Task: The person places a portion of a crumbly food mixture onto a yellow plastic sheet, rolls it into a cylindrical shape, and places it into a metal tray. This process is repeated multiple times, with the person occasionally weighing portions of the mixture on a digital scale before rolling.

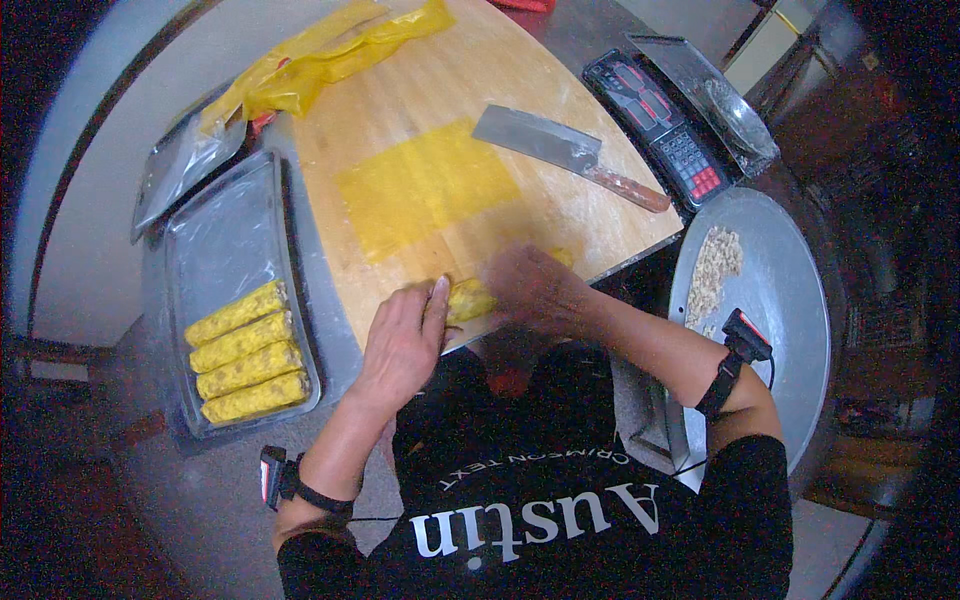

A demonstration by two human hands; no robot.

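Note:
A yellow filled roll [471, 300] lies at the near edge of the wooden board [405, 97]. Around its left end my left hand [405, 326] is closed, thumb stretched along it. My right hand [534, 286], blurred, covers the right part of the roll; its fingers are too smeared to make out. A bit of yellow sheet [561, 256] shows just past my right knuckles. Beyond both hands, a flat yellow wrapper sheet [427, 187] is spread on the board. A cleaver [540, 139] with a wooden handle rests to its right, dusted with flour.
At left, a metal tray [225, 225] holds several yellow rolls [251, 352]. Yellow sheets in plastic [337, 56] lie at the board's far left. A digital scale [652, 124] stands at the right. Below it, a large metal basin [780, 315] contains pale crumbly filling [716, 262].

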